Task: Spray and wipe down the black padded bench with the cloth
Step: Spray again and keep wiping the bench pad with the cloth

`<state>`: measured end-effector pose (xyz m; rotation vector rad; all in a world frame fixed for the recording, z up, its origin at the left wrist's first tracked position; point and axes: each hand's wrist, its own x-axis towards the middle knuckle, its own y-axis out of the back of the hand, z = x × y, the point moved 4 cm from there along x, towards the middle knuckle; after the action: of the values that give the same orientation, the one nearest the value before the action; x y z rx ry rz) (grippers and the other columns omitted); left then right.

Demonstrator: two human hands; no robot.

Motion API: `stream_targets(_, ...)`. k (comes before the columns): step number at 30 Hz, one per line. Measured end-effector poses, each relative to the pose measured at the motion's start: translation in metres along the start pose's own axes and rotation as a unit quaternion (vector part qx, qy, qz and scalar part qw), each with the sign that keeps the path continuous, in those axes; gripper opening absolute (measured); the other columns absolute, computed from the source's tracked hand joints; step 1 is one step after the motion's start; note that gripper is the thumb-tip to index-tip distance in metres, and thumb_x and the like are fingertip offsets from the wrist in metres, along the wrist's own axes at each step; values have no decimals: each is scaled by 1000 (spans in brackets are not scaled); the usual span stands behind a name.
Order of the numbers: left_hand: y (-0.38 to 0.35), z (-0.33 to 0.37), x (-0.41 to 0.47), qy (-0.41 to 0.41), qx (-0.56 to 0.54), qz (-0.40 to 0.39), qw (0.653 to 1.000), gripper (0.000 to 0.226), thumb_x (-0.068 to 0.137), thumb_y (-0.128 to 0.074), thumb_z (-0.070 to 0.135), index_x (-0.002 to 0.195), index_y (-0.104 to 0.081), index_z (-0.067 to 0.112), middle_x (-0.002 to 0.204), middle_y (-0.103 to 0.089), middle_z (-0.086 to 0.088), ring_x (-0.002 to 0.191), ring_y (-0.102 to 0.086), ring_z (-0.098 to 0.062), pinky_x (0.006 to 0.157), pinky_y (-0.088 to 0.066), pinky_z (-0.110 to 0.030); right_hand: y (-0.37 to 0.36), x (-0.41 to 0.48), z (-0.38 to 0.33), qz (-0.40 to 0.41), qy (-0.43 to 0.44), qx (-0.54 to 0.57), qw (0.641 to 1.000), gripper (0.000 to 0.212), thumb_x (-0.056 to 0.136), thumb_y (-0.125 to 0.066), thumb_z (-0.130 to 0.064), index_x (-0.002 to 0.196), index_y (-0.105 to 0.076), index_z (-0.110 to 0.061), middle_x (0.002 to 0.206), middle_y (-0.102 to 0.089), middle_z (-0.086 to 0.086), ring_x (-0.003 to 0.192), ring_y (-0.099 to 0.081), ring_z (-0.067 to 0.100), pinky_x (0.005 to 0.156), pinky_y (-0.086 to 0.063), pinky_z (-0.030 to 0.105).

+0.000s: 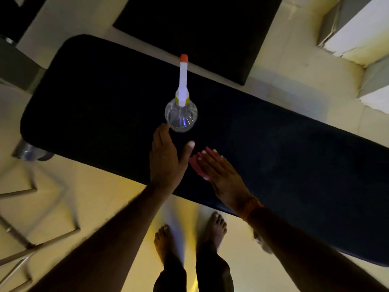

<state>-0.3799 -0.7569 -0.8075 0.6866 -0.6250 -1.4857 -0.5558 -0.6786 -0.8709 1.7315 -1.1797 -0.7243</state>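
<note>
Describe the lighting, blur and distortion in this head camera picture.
Head view: dim, yellowish light; the black padded bench is nearly featureless. The clear plastic spray bottle with the orange-tipped white nozzle catches small glints. The left hand and the right hand on the pink cloth are sharp, the forearms motion-blurred. Wide-angle bending shows at the bench edges.

Bare forearms, orange band point(252, 204) on right wrist, dark trousers point(212, 268), bare feet point(216, 226)

black padded bench point(105, 98), spray bottle point(181, 114) (upright), pink cloth point(197, 163)
</note>
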Motion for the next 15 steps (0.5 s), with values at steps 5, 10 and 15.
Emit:
stream_targets(5, 11, 19, 44, -15, -73, 41, 996, 88, 88, -63, 61, 151, -37, 6, 148, -46, -15, 135, -49, -30, 105, -45, -37, 15, 1, -2, 32, -55, -3, 998, 58, 101, -56, -11, 157, -41, -9, 165, -38, 8, 156, -27, 29, 120, -39, 49)
stream_targets(10, 10, 36, 79, -29, -155, 12, 987, 35, 95, -69, 41, 114, -63, 12, 101, -68, 5, 90, -61, 5, 79, -47, -7, 39, 5, -21, 104, -102, -15, 989, 47, 105, -51, -16, 151, -49, -5, 158, -48, 11, 150, -35, 28, 118, -42, 47)
stream_targets(15, 32, 37, 76, -38, -133, 21, 990, 35, 96, -69, 39, 110, -67, 7, 98, -70, 2, 93, -63, -8, 71, -38, 2, 66, -2, -39, 140, -183, 44, 972, 49, 108, -42, -30, 153, -48, -10, 160, -45, 5, 149, -39, 27, 121, -34, 33)
